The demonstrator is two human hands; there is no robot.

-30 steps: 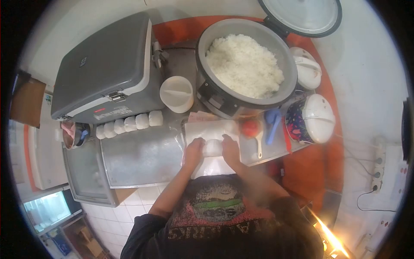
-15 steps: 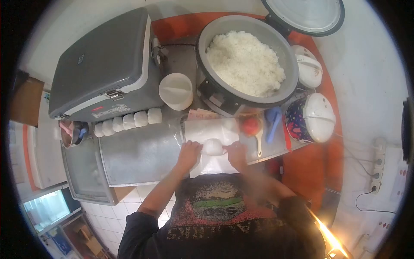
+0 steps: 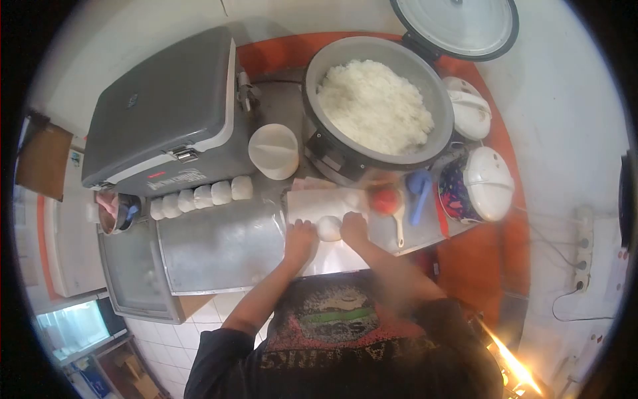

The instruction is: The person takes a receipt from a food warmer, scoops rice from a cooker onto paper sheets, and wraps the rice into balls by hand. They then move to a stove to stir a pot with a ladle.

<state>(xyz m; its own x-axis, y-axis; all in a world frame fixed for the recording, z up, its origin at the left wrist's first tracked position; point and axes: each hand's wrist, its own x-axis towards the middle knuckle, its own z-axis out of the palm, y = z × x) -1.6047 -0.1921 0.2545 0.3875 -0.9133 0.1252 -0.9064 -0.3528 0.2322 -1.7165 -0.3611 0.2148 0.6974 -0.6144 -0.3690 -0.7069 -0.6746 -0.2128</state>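
A round white bundle sits on white paper at the table's front edge. My left hand is at the bundle's left side, its fingers curled in at the paper. On the other side my right hand is closed near the bundle's right edge. What the fingertips of either hand pinch is too small to make out. Several white wrapped bundles stand in a row on the left, in front of a grey cooler box. White rice fills a large open cooker.
Behind the paper is a white cup. To the right lie a red-topped item, a cream-handled paddle, a blue scoop and a patterned container. A metal pot stands at far left.
My right hand has moved slightly up and left at the bundle's right side. The view has shifted a little, so the table and its objects sit slightly lower.
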